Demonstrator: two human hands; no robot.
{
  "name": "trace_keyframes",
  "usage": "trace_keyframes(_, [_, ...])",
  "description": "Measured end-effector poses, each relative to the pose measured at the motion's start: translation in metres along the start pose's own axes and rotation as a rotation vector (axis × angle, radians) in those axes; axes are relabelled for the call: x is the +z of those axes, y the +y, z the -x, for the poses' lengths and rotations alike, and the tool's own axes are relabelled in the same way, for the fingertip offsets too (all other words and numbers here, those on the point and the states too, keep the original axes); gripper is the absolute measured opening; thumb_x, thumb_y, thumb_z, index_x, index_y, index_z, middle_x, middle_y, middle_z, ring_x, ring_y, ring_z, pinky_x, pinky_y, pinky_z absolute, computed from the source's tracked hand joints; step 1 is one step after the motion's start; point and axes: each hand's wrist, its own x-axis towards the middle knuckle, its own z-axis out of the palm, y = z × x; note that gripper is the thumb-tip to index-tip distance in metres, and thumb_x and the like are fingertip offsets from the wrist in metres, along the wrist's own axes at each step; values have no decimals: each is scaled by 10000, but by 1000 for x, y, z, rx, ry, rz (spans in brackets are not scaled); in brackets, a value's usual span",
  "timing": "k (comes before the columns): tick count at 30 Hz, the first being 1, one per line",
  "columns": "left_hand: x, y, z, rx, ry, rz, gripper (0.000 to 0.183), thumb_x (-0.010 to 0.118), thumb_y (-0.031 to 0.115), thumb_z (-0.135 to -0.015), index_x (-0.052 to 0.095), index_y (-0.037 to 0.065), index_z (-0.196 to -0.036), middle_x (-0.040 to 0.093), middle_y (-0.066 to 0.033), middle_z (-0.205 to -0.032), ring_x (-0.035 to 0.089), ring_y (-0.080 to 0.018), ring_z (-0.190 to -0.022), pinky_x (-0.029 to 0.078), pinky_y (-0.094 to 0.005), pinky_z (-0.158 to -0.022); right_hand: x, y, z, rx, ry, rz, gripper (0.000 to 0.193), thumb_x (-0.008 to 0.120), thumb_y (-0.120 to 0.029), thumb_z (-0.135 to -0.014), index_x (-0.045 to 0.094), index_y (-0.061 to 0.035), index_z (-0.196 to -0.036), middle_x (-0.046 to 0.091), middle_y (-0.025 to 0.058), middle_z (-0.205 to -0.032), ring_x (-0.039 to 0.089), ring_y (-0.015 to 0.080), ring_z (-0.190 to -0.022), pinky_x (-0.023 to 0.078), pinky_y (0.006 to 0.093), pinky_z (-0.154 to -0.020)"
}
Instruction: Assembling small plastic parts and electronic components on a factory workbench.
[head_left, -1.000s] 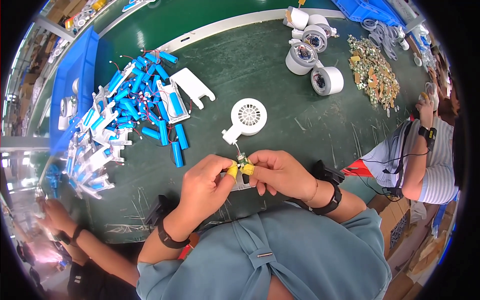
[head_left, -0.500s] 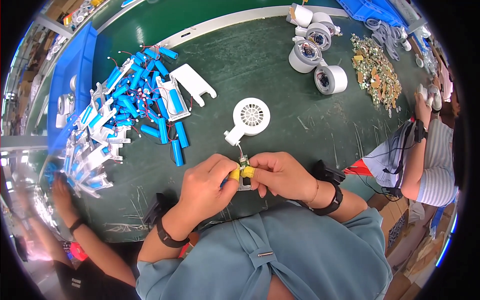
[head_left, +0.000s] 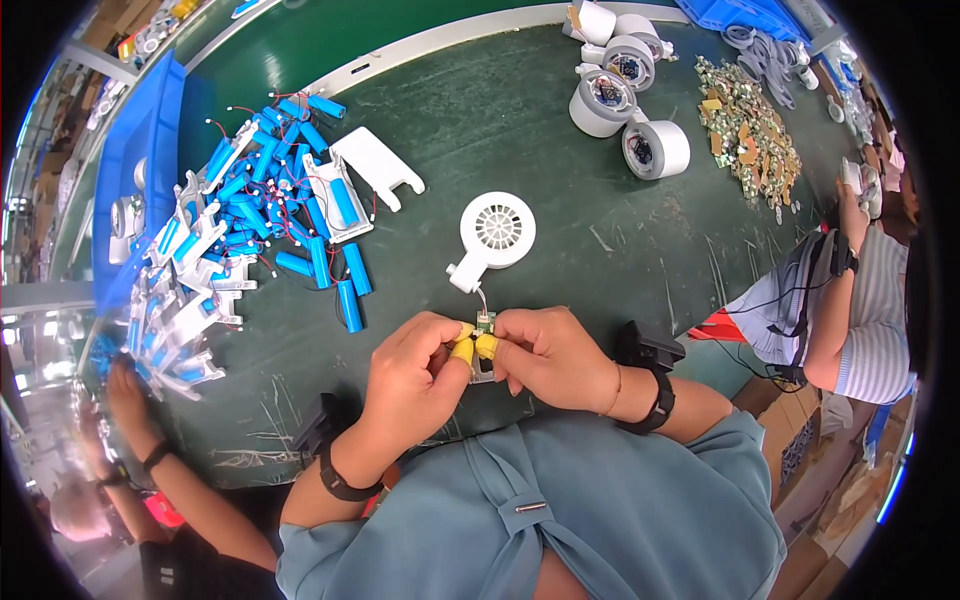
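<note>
At the near middle of the bench, my left hand (head_left: 415, 365) and my right hand (head_left: 555, 358) meet with yellow-wrapped fingertips almost touching. A small green circuit board (head_left: 486, 321) pokes out beyond them, its lower part covered; the right fingers pinch its near edge. The left thumb and forefinger are pressed together, and what they hold is hidden. Beneath the fingers shows part of a pale housing (head_left: 484, 377). A thin wire runs from the board to the neck of a white fan head (head_left: 498, 230) with a round grille, lying just beyond.
Left lies a heap of blue battery cells (head_left: 262, 195) and white handle shells (head_left: 200, 320), beside a blue bin (head_left: 140, 130). Far right stand several fan heads (head_left: 655, 150) and a pile of small circuit boards (head_left: 748, 135). Co-workers' arms (head_left: 205, 490) show at both sides.
My left fingers have shifted slightly at the board's near end, and a blue bit beside them is now covered. The whole view has slid a little; the fan head stays in place.
</note>
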Motion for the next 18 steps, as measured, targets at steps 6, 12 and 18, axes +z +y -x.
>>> trace_keyframes(6, [2,5,-1,80,32,-41,253,585,-108,-732,587,-15,-968,606,-94,-850,510,-124,-566,417,-257,-504,3,5,-2,-78,11,99,97,508,7,-895,586,12,-838,649,49,-727,610,84,-569,478,243,-506])
trace_keyframes(12, [3,4,-2,140,45,-74,261,585,-115,-708,583,-15,-950,602,-119,-837,532,-181,-542,435,-296,-491,3,7,-3,-98,21,112,108,500,10,-895,575,15,-817,647,53,-711,621,93,-563,478,247,-499])
trace_keyframes(18, [3,2,-1,147,42,-38,254,600,-104,-743,590,-26,-984,618,-101,-859,546,-134,-570,445,-260,-505,4,2,-5,-75,46,69,132,500,-28,-927,567,17,-822,651,60,-709,632,102,-568,485,246,-508])
